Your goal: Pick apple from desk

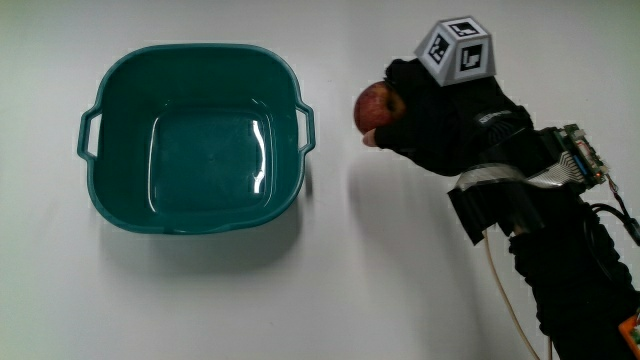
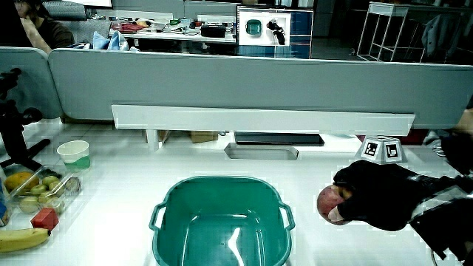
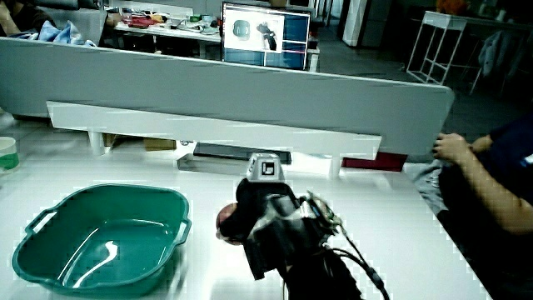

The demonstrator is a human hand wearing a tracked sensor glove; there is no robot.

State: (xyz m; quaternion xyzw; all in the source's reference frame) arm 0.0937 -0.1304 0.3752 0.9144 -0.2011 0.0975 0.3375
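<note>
A red apple (image 1: 373,108) is held in the gloved hand (image 1: 430,115), whose fingers curl around it. The hand carries a patterned cube (image 1: 456,49) on its back. In the main view the apple is beside the rim of the teal basin (image 1: 297,90), a short gap away from its handle. In both side views the apple (image 2: 327,203) (image 3: 225,221) appears lifted above the white table, level with the basin's rim (image 2: 281,210) (image 3: 181,218). The hand (image 2: 369,193) (image 3: 262,204) covers most of the apple's side nearer the forearm.
The teal basin holds nothing. In a side view a box of fruit (image 2: 38,191), a banana (image 2: 18,239), a red block (image 2: 44,219) and a paper cup (image 2: 74,155) sit at the table's edge past the basin. A grey tray (image 2: 262,151) lies by the partition.
</note>
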